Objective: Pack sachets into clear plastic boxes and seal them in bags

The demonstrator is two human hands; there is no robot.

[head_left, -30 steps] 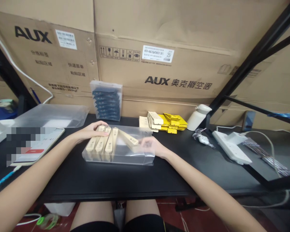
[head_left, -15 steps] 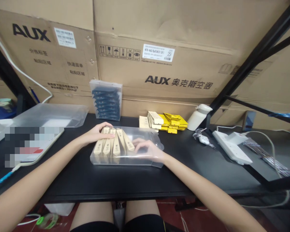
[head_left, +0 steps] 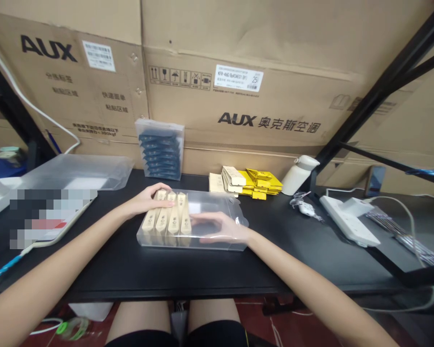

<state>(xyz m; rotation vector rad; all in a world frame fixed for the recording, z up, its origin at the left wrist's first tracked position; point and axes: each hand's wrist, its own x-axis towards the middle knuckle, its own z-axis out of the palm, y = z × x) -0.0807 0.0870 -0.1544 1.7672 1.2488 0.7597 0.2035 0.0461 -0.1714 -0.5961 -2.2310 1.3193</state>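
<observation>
Clear plastic box (head_left: 202, 243) lies on the black table (head_left: 181, 274), mid-scene, toward the near side. In its left half: 4 cream packets (head_left: 173, 222) on edge, side by side, dark print on their near faces. Left hand (head_left: 148, 200) closed on the box's far left part, thumb lying across the packets, fingers bent at the far edge. Right hand (head_left: 220, 226) inside by the right end, partly seen through the plastic; fingers stretched left, moderately spread, holding nothing visible. Fingertips just beside the rightmost packet; cannot tell if touching.

Far side: 1 upright clear case (head_left: 159, 150) of dark blue packets, in front of cardboard (head_left: 188, 106). To its right, a cream pile (head_left: 233, 176) beside yellow packets (head_left: 264, 183), then 1 white bottle (head_left: 298, 176). Right: white power strip (head_left: 347, 226). Left: 1 phone (head_left: 54, 217), screen pixelated, cable at its near end.
</observation>
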